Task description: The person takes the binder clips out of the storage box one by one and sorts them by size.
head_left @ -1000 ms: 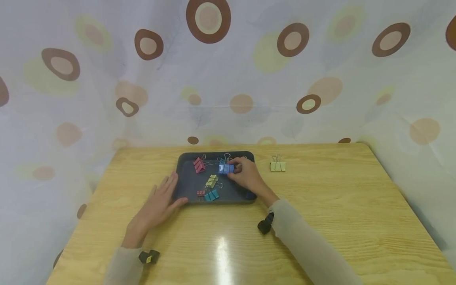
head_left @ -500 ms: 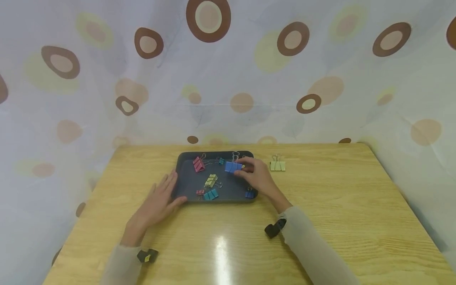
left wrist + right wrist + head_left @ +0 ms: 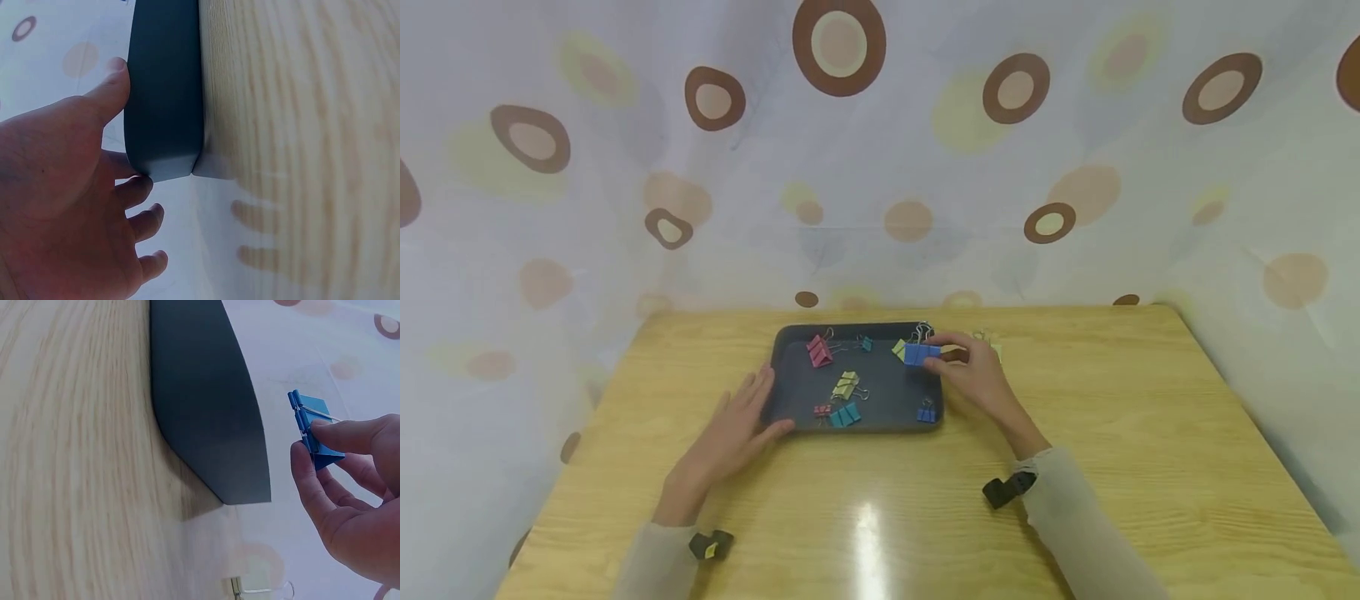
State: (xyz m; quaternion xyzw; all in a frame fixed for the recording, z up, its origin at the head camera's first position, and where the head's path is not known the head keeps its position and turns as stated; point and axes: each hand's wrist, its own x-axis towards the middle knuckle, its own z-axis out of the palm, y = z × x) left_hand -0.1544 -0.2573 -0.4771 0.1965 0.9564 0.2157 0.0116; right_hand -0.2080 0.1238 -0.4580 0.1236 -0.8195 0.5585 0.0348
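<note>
My right hand [image 3: 981,377] pinches a large blue binder clip [image 3: 917,355] between thumb and fingers over the tray's far right corner. In the right wrist view this blue clip [image 3: 314,422] is raised above the rim level, its wire handle pointing toward the hand. My left hand [image 3: 726,437] rests against the left side of the dark tray [image 3: 891,404], fingers extended and thumb at the front corner. The left wrist view shows its thumb on the tray's edge [image 3: 164,87]. Right behind the held clip, a yellow-green binder clip [image 3: 898,350] partly shows.
Inside the tray lie a pink clip [image 3: 820,352], a small teal clip [image 3: 867,343], a yellow clip [image 3: 846,384], a small red clip [image 3: 822,410], a teal clip [image 3: 846,415] and a small blue clip [image 3: 926,413]. Beyond my right hand, a pale yellow clip [image 3: 997,351] stands on the wooden table [image 3: 1120,417].
My right hand has carried the blue binder clip rightward across the tray, uncovering the small teal and small blue clips. It now partly hides the pale yellow clip. My left hand stays put.
</note>
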